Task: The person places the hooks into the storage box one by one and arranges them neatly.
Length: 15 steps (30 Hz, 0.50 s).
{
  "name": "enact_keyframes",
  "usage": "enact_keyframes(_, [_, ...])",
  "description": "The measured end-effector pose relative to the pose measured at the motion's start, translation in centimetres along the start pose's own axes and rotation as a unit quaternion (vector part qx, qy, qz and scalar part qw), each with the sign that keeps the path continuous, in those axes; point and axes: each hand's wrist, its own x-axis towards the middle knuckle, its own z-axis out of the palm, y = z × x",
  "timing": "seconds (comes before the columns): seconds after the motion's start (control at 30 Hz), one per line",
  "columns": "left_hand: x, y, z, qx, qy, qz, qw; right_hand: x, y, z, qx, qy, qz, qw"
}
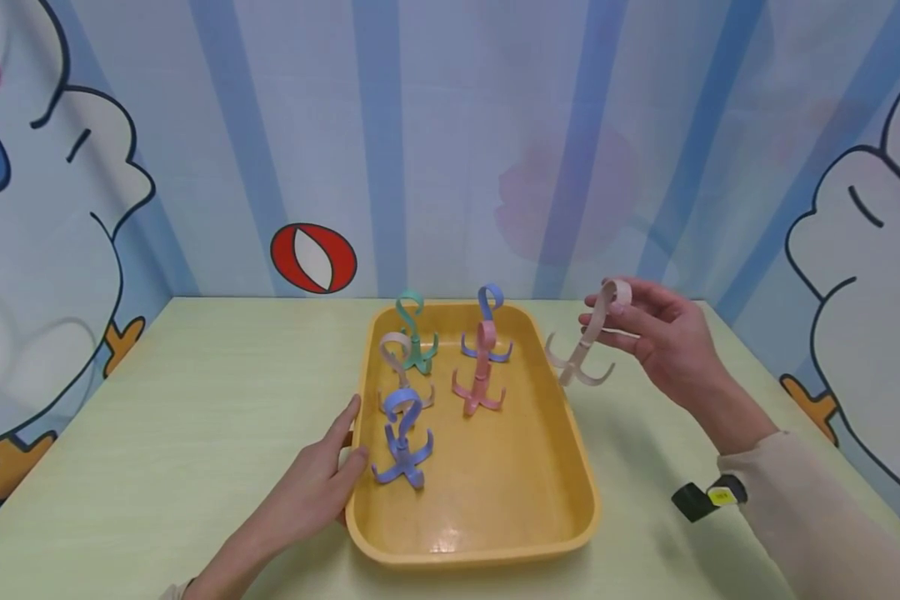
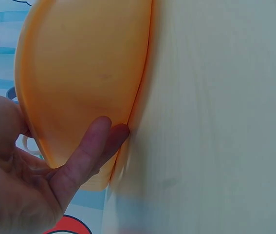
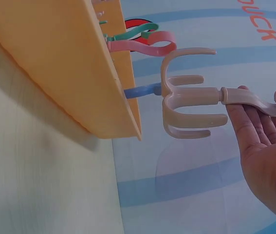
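Observation:
My right hand (image 1: 667, 333) pinches a pale beige four-prong hanging hook (image 3: 191, 96) by its curled top. The hook is held in the air beside the tray's right rim, tilted, prongs downward. My left hand (image 1: 315, 479) holds the left side of a yellow tray (image 1: 510, 500), thumb at the rim and fingers against the outer wall (image 2: 94, 58). Inside the tray stand several similar hooks: a green hook (image 1: 420, 354), a blue hook (image 1: 487, 346) at the back, a pink hook (image 1: 482, 383), another beige hook (image 1: 395, 350), and a blue-violet hook (image 1: 405, 454) nearest me.
The tray rests on a pale green tabletop (image 1: 195, 417). Behind and at both sides hangs a striped blue cloth (image 1: 450, 150) with cartoon figures and a red-and-white ball print (image 1: 313, 258). A black band (image 1: 708, 497) with a yellow label is on the right wrist.

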Motion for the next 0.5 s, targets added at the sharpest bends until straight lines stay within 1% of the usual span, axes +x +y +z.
enact_keyframes(0.2, [0.0, 0.0, 0.0, 0.001, -0.003, 0.000, 1.0000, -0.2, -0.1, 0.9, -0.005, -0.014, 0.003, 0.9999])
enact_keyframes(0.4, [-0.1, 0.0, -0.1, -0.004, -0.004, 0.001, 1.0000, -0.4, -0.1, 2.0, -0.025, -0.018, 0.014, 0.9994])
enact_keyframes(0.5, [-0.1, 0.0, -0.1, -0.001, -0.003, 0.002, 1.0000, -0.5, 0.1, 2.5, -0.037, -0.027, 0.019, 0.9988])
